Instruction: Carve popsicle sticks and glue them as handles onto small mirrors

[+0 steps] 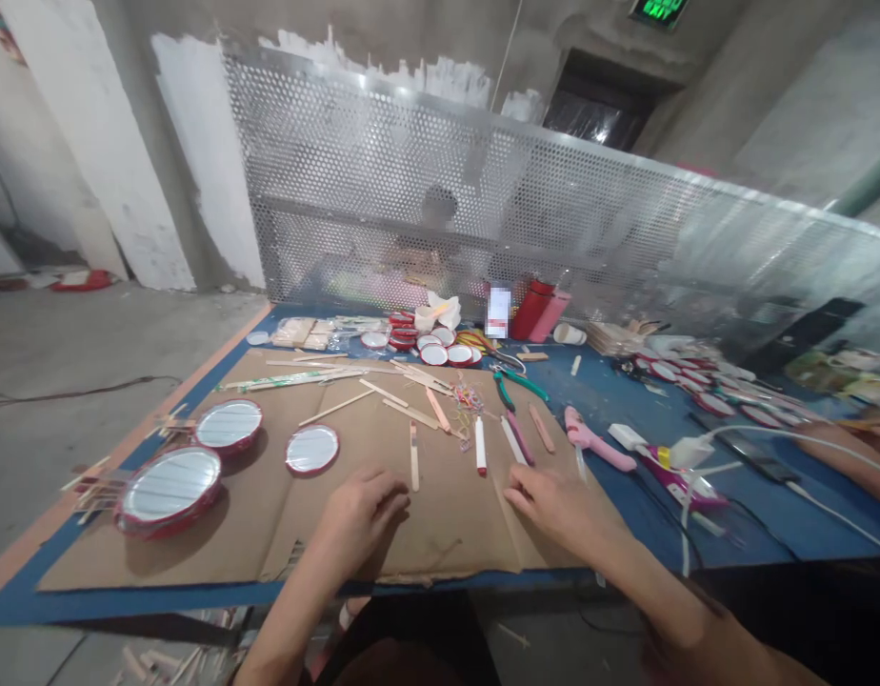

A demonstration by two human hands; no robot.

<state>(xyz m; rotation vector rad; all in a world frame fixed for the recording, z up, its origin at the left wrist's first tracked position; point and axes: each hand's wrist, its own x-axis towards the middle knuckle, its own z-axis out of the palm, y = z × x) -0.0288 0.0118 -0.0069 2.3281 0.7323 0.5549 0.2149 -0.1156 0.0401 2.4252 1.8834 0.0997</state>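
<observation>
My left hand (365,513) rests on the cardboard (454,553) with its fingers loosely curled in, and nothing shows in it. Just beyond its fingertips lies a flat wooden stick (414,457) with a dark mark near its top. My right hand (558,503) also lies on the cardboard, fingers bent together, no object visible in them. Close to its fingertips are a white stick-like piece (512,440) and a dark pink pen-like piece (520,438). Between the hands, farther off, is a white marker (481,446) with a red end. A round red-rimmed mirror-like disc (312,449) sits left of my left hand.
Two larger red-rimmed discs (170,486) with stick bundles stand at the left. Wooden sticks (387,393), colourful rubber bands (467,395) and green-handled pliers (522,384) lie farther back. A pink glue gun (597,438) and cabled power strip (679,476) are rightward. Another person's arm (850,457) shows far right.
</observation>
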